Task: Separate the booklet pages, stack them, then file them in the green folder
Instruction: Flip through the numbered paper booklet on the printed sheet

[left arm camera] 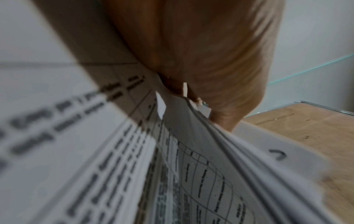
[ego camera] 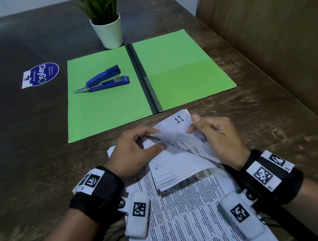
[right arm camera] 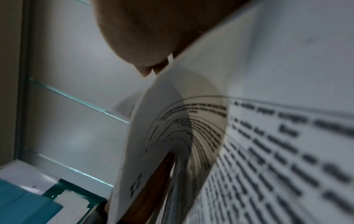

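The booklet [ego camera: 171, 155] is gripped at its far corners by the left hand [ego camera: 135, 150] and right hand [ego camera: 218, 138], above loose pages [ego camera: 188, 218] on the desk [ego camera: 36, 158]. Beyond, the green folder [ego camera: 177, 70] is laid open, a blue stapler [ego camera: 103, 80] on its left half.

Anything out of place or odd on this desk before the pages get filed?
One thing: a blue stapler lies on the left leaf of the open green folder, where it may get in the way of filing. Both hands, left and right, grip the booklet. Nothing looks spilled or torn.
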### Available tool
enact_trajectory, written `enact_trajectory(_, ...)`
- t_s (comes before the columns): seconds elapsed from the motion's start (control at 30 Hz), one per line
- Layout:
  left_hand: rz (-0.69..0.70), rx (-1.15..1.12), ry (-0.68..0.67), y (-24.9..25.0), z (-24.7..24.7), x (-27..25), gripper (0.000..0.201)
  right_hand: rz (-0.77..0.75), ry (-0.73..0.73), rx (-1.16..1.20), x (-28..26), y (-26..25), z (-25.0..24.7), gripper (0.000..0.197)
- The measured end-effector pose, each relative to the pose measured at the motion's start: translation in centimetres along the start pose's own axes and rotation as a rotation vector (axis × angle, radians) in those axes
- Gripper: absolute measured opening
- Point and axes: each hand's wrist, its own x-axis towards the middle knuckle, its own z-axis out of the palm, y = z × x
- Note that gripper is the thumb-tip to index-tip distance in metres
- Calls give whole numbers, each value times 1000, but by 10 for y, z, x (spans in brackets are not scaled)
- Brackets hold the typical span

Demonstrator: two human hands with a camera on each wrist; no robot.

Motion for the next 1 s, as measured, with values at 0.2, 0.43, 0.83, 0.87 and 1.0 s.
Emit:
enact_trajectory(0.2, -12, 23, -26, -4, -5, 0, 33, 111, 175, -5, 4, 6, -1, 15)
enact_trajectory(0.43, -5, -39, -28, 1, -3, -1, 34, 15, 113, -199, 2, 8, -2, 22)
enact_trajectory(0.83, 4, -79, -14, -8, -1, 2, 22, -31, 63, -119, 1, 6, -2, 21)
enact_trajectory(0.87, -5, -54, -5, -8, -2, 2, 22, -24, 26, -107, 1, 4, -2, 16)
enact_trajectory(1.0, -59, -14, -2, -5, -2, 1, 44, -6, -23, 1, -1, -1, 1, 56)
